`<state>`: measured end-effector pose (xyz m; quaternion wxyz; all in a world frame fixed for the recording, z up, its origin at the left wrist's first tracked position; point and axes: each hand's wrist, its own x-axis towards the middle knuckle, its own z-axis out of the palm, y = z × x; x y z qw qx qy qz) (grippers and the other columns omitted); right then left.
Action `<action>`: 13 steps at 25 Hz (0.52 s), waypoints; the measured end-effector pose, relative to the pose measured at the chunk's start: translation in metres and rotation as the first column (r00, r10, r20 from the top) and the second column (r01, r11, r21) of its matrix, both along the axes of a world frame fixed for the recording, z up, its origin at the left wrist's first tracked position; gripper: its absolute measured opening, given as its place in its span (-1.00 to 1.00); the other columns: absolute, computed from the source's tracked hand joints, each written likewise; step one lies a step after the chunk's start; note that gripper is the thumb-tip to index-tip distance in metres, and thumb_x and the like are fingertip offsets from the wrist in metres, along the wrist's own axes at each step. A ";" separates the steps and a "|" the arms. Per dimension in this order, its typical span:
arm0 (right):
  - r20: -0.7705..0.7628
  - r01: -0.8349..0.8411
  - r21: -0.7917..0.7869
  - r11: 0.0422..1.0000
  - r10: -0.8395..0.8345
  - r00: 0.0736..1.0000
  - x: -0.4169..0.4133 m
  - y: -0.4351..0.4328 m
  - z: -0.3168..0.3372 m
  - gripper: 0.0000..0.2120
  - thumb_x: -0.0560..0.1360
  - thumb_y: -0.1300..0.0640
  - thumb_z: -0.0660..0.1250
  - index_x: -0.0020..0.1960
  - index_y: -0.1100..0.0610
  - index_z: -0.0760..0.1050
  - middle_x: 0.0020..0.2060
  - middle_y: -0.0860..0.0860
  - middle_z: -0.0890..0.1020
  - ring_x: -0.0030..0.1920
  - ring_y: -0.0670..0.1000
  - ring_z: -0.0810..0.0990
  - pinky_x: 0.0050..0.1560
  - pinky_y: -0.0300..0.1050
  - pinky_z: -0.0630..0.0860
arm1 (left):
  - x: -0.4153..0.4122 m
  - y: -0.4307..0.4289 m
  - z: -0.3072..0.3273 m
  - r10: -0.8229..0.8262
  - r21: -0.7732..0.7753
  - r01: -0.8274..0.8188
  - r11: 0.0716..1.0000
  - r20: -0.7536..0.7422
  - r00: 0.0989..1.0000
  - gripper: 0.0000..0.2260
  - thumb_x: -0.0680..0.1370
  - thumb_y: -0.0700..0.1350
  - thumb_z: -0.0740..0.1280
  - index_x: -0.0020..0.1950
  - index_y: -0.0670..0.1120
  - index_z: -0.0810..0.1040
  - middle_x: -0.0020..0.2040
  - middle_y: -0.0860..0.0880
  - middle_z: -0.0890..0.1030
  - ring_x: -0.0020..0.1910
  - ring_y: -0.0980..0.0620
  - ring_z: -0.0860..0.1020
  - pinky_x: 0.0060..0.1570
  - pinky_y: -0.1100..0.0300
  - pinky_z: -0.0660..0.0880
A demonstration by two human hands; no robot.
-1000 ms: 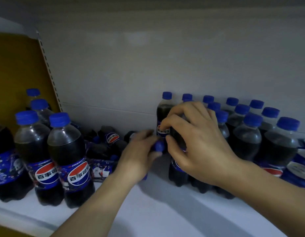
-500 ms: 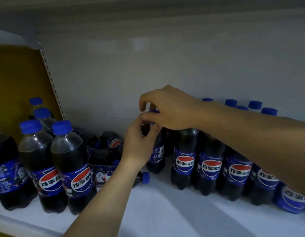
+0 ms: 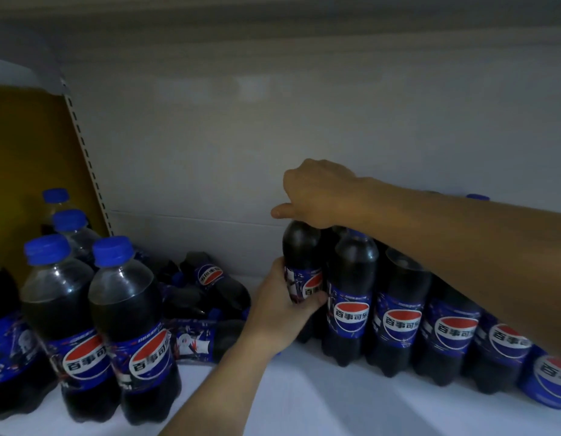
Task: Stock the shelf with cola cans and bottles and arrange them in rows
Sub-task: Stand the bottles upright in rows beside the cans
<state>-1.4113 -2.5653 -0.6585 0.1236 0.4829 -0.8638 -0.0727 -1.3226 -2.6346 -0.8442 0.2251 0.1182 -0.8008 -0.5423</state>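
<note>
Left hand grips the label of an upright cola bottle; right hand curls over its cap. Best seated label-forward, flush against the bottle row under the right forearm.

Only open lane is the bare near-middle strip of the shelf — between the standing bottles on the left and the bottle row on the right. Farther in it's plugged by toppled bottles, and the left hand round the end bottle plus the right hand on its top fill the gap by the row.
</note>
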 end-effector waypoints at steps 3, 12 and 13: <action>0.096 -0.042 0.092 0.995 0.033 0.995 -0.005 0.003 0.009 -0.56 0.58 -0.24 0.27 -0.05 0.16 0.53 -0.16 0.06 0.58 -0.17 0.04 0.54 -0.22 -0.10 0.45 | -0.006 -0.006 -0.003 0.021 -0.052 -0.020 0.998 0.013 1.000 -0.45 0.39 -0.13 0.60 0.27 0.13 0.44 0.07 0.16 0.68 0.06 0.25 0.64 0.16 0.11 0.59; 0.035 -0.029 0.118 0.993 0.025 0.999 -0.009 0.005 0.009 -0.56 0.57 -0.16 0.35 0.22 0.18 0.55 0.00 0.09 0.63 -0.05 0.08 0.61 -0.04 0.00 0.60 | -0.011 -0.009 -0.009 0.157 -0.126 -0.156 0.980 -0.002 0.988 -0.55 0.39 -0.17 0.59 0.19 0.04 0.50 0.01 0.13 0.67 -0.01 0.22 0.64 0.03 0.22 0.60; 0.018 -0.030 0.121 0.992 0.029 0.999 -0.009 0.004 0.011 -0.56 0.56 -0.17 0.35 0.20 0.18 0.55 -0.05 0.08 0.62 -0.09 0.07 0.60 -0.09 -0.02 0.58 | -0.014 -0.008 -0.010 0.176 -0.137 -0.178 0.974 -0.028 0.984 -0.57 0.39 -0.17 0.59 0.16 0.04 0.52 0.00 0.12 0.68 -0.01 0.20 0.64 0.03 0.18 0.61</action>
